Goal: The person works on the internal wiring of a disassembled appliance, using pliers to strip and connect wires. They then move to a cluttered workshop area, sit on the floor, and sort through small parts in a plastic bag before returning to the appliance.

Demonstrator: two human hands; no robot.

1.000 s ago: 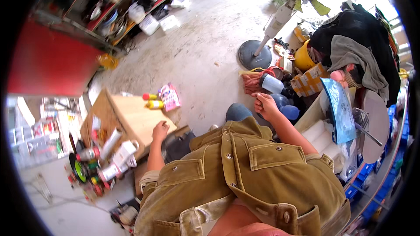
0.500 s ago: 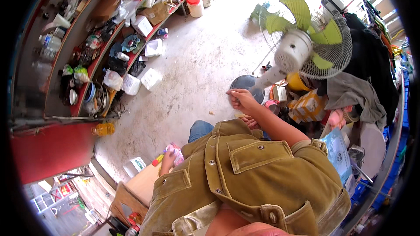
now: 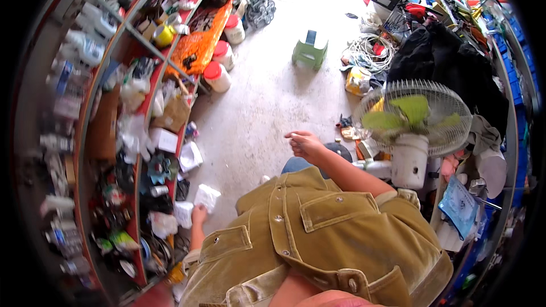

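My right hand [image 3: 307,146] is out in front of my olive-brown shirt [image 3: 335,216], thumb and finger pinched together. A small pale bit shows at the fingertips, too small to name. Low on the left, my left hand [image 3: 198,216] overlaps the lower edge of a white package [image 3: 207,197] on the floor; whether it grips it is not clear. Another white container [image 3: 183,214] lies right beside that hand. To the right of my right arm stands a white fan [image 3: 410,159] with green blades behind a wire guard.
Crowded red-edged shelves [image 3: 139,193] run along the left, with red-lidded jars [image 3: 217,77] at their foot. A green stool [image 3: 310,51] stands ahead on the pale floor. On the right are a coil of white cable [image 3: 369,51], black cloth [image 3: 443,51] and a blue packet [image 3: 458,207].
My view has shifted, bringing the green stool and more shelving into sight. My left hand, earlier beside a pink packet, is now at the white package. My right hand keeps its pinch.
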